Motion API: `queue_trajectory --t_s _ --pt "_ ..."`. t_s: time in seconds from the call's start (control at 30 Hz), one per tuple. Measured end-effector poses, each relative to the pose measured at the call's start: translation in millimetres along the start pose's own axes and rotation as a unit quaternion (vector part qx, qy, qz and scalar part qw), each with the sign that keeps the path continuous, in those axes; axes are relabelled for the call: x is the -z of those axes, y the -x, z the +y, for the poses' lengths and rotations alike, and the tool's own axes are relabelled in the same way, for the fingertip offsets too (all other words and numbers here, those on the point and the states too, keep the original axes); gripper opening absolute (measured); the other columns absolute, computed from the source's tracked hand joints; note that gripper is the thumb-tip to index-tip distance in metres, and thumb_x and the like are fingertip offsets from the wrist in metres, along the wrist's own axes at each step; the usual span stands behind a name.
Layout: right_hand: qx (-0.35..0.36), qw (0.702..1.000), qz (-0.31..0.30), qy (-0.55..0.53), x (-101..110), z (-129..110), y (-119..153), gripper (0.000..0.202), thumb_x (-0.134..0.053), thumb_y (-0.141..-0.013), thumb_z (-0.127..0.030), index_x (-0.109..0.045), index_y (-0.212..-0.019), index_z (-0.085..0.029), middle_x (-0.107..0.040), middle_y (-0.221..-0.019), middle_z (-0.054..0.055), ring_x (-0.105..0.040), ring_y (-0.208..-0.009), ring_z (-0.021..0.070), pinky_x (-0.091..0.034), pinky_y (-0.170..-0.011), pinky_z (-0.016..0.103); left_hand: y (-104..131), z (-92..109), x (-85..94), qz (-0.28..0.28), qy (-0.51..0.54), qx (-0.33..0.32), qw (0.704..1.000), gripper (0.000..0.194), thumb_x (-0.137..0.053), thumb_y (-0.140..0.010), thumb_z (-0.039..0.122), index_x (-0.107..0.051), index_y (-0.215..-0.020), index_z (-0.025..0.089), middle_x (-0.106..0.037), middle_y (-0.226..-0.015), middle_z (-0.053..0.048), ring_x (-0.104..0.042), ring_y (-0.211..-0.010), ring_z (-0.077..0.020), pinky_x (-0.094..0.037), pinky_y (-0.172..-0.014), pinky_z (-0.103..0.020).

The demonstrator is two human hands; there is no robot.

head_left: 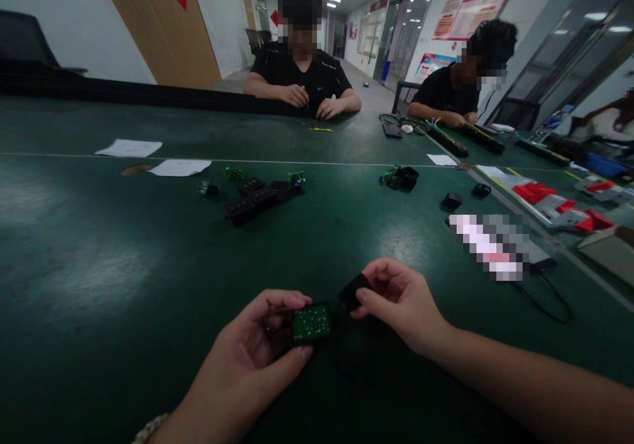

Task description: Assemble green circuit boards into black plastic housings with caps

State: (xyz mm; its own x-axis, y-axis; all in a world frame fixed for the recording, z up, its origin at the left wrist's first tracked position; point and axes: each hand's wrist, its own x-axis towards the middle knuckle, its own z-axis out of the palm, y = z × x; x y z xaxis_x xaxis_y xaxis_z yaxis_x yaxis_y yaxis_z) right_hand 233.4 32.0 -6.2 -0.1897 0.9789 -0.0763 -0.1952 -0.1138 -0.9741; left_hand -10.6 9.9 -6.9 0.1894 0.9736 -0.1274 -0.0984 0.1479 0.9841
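Between the thumb and fingers of my left hand is a green circuit board in a dark housing, its soldered face turned up. My right hand pinches a small black plastic piece just to the right of the board. The two pieces are close but apart, both held over the green table. Farther off lies a pile of black housings, with small green boards beside it.
Another board and black case lie ahead. Right of them are small black parts, a blurred device with a cable, and red and grey parts. White papers lie at left. Two people sit across the table.
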Motion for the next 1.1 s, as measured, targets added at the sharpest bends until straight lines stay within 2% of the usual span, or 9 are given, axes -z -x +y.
queue_trajectory --t_s 0.17,0.37,0.6,0.67,0.77,0.97,1.1 --pt "0.027 1.000 -0.010 -0.011 -1 2 1 0.035 -0.089 -0.076 -0.021 -0.059 -0.093 -0.021 -0.070 -0.091 0.000 -0.080 -0.086 0.0171 -0.069 -0.077 0.028 0 -1 1.2 -0.006 0.000 0.004 1.000 0.031 -0.085 -0.074 0.013 -0.076 -0.101 0.026 -0.077 -0.110 -0.005 -0.075 -0.105 -0.0267 -0.063 -0.092 -0.037" --pt "0.050 0.998 -0.044 -0.017 -3 1 4 0.037 -0.086 -0.082 -0.025 -0.049 -0.081 -0.021 -0.060 -0.093 0.000 -0.079 -0.090 0.0210 -0.069 -0.067 0.028 1 1 -0.9 0.001 -0.004 0.007 1.000 0.030 -0.084 -0.073 0.013 -0.077 -0.100 0.025 -0.077 -0.110 -0.006 -0.075 -0.106 -0.0281 -0.063 -0.093 -0.038" --pt "0.059 0.996 -0.066 0.010 -4 -3 6 0.030 -0.076 -0.083 -0.013 -0.048 -0.077 -0.020 -0.072 -0.115 0.009 -0.078 -0.086 0.0176 -0.065 -0.064 0.026 1 0 0.7 -0.010 0.007 0.002 1.000 0.033 -0.084 -0.075 0.009 -0.077 -0.102 0.027 -0.077 -0.110 -0.003 -0.075 -0.104 -0.0236 -0.063 -0.091 -0.031" --pt "0.069 0.995 -0.071 0.025 -5 -5 7 0.030 -0.073 -0.082 -0.009 -0.046 -0.074 -0.021 -0.074 -0.113 0.010 -0.076 -0.082 0.0161 -0.062 -0.063 0.025 1 2 0.2 -0.010 0.007 0.004 1.000 0.033 -0.083 -0.075 0.008 -0.077 -0.101 0.027 -0.077 -0.110 -0.003 -0.075 -0.103 -0.0231 -0.062 -0.090 -0.031" --pt "0.102 0.989 -0.087 0.060 -6 -6 7 0.033 -0.070 -0.080 -0.005 -0.043 -0.069 -0.021 -0.076 -0.100 0.008 -0.070 -0.077 0.0142 -0.057 -0.062 0.024 1 5 -1.5 -0.006 0.009 0.005 1.000 0.032 -0.083 -0.074 0.008 -0.077 -0.100 0.026 -0.077 -0.110 -0.004 -0.075 -0.102 -0.0231 -0.062 -0.091 -0.031" --pt "0.136 0.982 -0.085 0.104 -5 -4 6 0.034 -0.083 -0.076 -0.013 -0.051 -0.068 -0.020 -0.067 -0.093 0.004 -0.063 -0.077 0.0141 -0.053 -0.066 0.026 2 9 -3.1 -0.002 0.015 0.012 1.000 0.033 -0.084 -0.072 0.007 -0.077 -0.098 0.026 -0.077 -0.107 -0.003 -0.075 -0.101 -0.0234 -0.062 -0.089 -0.032" --pt "0.136 0.977 -0.088 0.138 -4 -3 7 0.022 -0.085 -0.075 -0.015 -0.064 -0.081 -0.020 -0.063 -0.098 0.004 -0.062 -0.077 0.0134 -0.052 -0.065 0.025 3 6 -1.8 -0.005 0.021 0.006 1.000 0.033 -0.084 -0.073 0.008 -0.077 -0.099 0.027 -0.077 -0.108 -0.003 -0.075 -0.100 -0.0228 -0.062 -0.088 -0.031"
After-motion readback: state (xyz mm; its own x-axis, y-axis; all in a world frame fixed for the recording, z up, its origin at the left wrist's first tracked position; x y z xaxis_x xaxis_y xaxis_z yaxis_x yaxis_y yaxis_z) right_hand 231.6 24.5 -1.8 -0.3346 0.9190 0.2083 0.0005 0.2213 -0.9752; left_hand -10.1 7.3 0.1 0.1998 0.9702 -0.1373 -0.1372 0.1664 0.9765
